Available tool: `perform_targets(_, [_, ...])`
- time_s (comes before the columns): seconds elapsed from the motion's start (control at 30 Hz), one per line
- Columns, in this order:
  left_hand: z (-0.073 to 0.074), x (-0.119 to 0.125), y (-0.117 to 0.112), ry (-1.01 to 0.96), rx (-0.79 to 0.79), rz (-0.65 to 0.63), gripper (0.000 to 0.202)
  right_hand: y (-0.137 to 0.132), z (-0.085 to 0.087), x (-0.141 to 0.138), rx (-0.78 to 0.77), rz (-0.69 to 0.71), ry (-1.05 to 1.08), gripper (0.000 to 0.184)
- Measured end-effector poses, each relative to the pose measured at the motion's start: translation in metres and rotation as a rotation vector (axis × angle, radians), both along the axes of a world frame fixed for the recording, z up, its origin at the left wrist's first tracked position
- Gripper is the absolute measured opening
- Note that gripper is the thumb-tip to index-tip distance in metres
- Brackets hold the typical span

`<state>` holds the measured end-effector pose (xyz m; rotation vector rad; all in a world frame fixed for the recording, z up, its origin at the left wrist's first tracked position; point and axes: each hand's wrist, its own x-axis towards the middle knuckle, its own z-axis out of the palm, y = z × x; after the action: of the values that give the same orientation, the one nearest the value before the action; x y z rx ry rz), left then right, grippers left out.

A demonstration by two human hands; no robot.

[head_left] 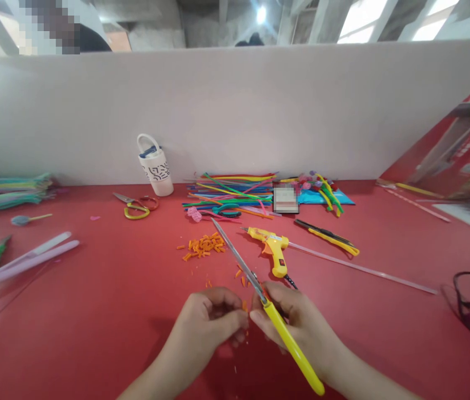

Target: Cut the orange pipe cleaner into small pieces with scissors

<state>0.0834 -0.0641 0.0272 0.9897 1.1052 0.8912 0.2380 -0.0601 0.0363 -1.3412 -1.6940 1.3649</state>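
Observation:
My right hand is closed around yellow-handled scissors whose blades point up and left, away from me. My left hand is pinched shut right beside it, fingertips meeting the right hand's at a tiny orange piece. A pile of short orange cuttings lies on the red table just beyond the hands, with a few loose bits near the blades. A yellow glue gun lies just behind my right hand.
Coloured pipe cleaners are heaped by the white partition, beside a small white container. A second pair of scissors lies left of them, a yellow-black cutter to the right. Long clear sticks, a green tool and a red box sit at the sides.

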Motion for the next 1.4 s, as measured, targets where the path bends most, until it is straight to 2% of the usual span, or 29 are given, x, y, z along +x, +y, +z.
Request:
perform_targets(0.13, [0.009, -0.015, 0.007, -0.108, 0.134, 0.258, 0.005, 0.002, -0.002, 0.003, 0.170, 0.034, -0.260, 0.028])
perform_targets(0.23, [0.015, -0.022, 0.008, -0.202, 0.182, 0.341, 0.005, 0.002, -0.007, 0.004, 0.232, 0.077, -0.439, 0.028])
perform_targets(0.5, [0.020, -0.023, 0.006, -0.302, 0.210, 0.383, 0.008, 0.002, -0.024, 0.007, 0.511, 0.203, -0.742, 0.027])
perform_targets(0.63, [0.019, -0.024, 0.007, -0.335, 0.202, 0.406, 0.005, 0.003, -0.031, 0.010, 0.594, 0.204, -0.787, 0.026])
perform_targets(0.83, [0.019, -0.024, 0.007, -0.333, 0.212, 0.403, 0.006, 0.003, -0.031, 0.011, 0.769, 0.184, -0.823, 0.023])
perform_targets(1.2, [0.018, -0.025, 0.009, -0.306, 0.213, 0.395, 0.007, 0.002, -0.033, 0.013, 0.812, 0.183, -0.879, 0.016])
perform_targets(1.4, [0.018, -0.025, 0.008, -0.316, 0.214, 0.411, 0.008, 0.004, -0.033, 0.012, 0.830, 0.170, -0.878, 0.024])
